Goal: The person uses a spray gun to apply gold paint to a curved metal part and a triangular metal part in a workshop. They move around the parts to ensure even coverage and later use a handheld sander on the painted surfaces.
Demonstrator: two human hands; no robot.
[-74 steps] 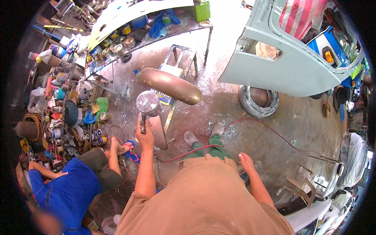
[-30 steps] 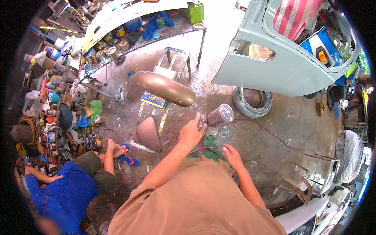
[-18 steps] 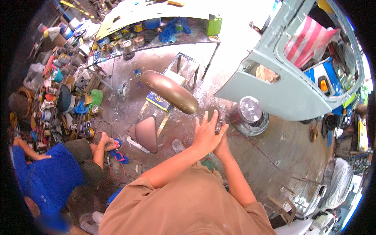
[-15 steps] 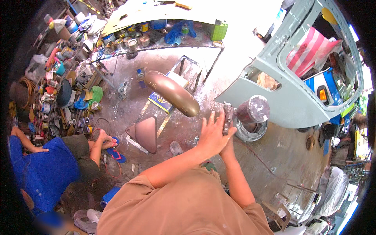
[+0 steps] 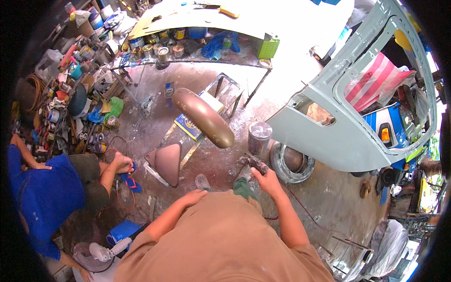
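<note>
In my right hand (image 5: 268, 182) is a dark, paint-stained spray gun (image 5: 253, 163), held low in front of my body. A grey-topped, stained cup (image 5: 260, 137) stands out beyond it and seems to belong to the gun. My left hand (image 5: 190, 198) rests against the front of my brown shirt, holding nothing I can see; its fingertips show only in part. Ahead of me a bronze-painted, curved fender (image 5: 203, 117) hangs or stands above a low support. Nearer and to its left is a bronze triangular panel (image 5: 167, 162).
Right of the gun lies a grey ring like a tyre (image 5: 292, 162), beside a grey vehicle body panel (image 5: 338, 136). A dark red hose (image 5: 300, 209) crosses the floor. A table (image 5: 188, 21) stands ahead; cluttered cans line the left. A co-worker in blue (image 5: 47, 197) sits at left, near a fan (image 5: 101, 252).
My hands, together at the spray gun before, have come apart. The left has drawn back to my shirt. My right hand has lowered the gun, and its cup has swung left.
</note>
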